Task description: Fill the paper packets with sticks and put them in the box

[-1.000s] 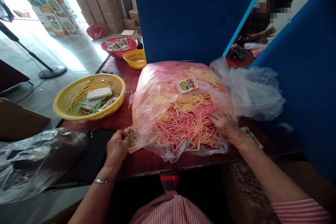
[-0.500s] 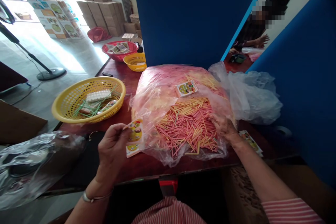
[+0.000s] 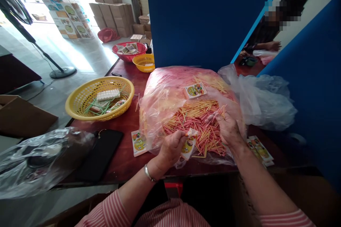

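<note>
At the near edge of the table [image 3: 125, 163], a big plastic bag [image 3: 170, 88] of pink and yellow sticks [image 3: 197, 120] lies open. The left hand [image 3: 170, 149], which a moment ago held a small printed packet [image 3: 188, 144] up beside the bag, has brought it to the bag's mouth, pinched between its fingers. The right hand [image 3: 226, 127] has lifted, fingers curled around some sticks just beside the packet.

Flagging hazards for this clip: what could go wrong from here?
The right hand lifts a loose bunch of sticks over the open plastic bag; some could slip onto the table. The left hand pinches a small printed packet at the bag's sagging front edge; sticks may spill there.
</note>
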`<state>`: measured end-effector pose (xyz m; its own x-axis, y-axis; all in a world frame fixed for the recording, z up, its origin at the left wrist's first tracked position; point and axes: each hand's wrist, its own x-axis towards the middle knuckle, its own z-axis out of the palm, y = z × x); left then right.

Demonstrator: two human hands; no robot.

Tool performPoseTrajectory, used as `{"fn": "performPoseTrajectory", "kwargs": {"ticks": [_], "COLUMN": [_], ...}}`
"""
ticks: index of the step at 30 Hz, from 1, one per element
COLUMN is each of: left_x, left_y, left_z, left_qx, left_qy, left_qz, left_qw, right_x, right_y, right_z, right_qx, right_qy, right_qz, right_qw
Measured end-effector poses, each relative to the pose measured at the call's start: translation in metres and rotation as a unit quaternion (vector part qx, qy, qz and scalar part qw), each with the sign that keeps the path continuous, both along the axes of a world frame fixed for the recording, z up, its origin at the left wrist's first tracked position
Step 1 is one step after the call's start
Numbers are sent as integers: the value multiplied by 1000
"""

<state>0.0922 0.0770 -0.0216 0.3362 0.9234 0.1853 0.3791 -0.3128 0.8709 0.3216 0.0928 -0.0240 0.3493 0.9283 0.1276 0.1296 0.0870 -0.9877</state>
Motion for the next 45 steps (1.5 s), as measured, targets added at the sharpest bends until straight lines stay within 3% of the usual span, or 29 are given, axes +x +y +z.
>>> {"fn": "performPoseTrajectory", "kwargs": {"ticks": [3,7,13,16,21,27,32,35,45], "left_x": [5,8,10,9,11,11,3,0,3], "left_y": [1,2,0,-1,-3,-4,3,6,2], "left_z": [-4,-5,-7,-6,-6,-16,-16,-15,-18], "left_qx": [-16,-47,-96,-110,-144,-261,-235,-225,-245], "left_qy": [6,10,-1,-25,-85,-187,-172,-153,-181], "left_qz": [-25,-40,-42,-41,-31,-78,-134,-136,-105], "left_qw": [1000,998,994,993,985,944,947,953,947], "right_x": [-10,-26,-43,-48,-61,-61,-49,-51,-66], "right_y": [-1,-7,-13,-15,-19,-18,-13,-13,-16], "right_z": [8,29,45,44,31,21,31,34,18], "right_qx": [-11,-25,-44,-50,-27,-28,-45,-36,16], "right_qy": [26,39,-37,-30,100,175,118,123,210], "right_qz": [19,112,212,231,215,209,284,305,225], "right_qw": [999,993,976,971,971,962,950,944,951]}}
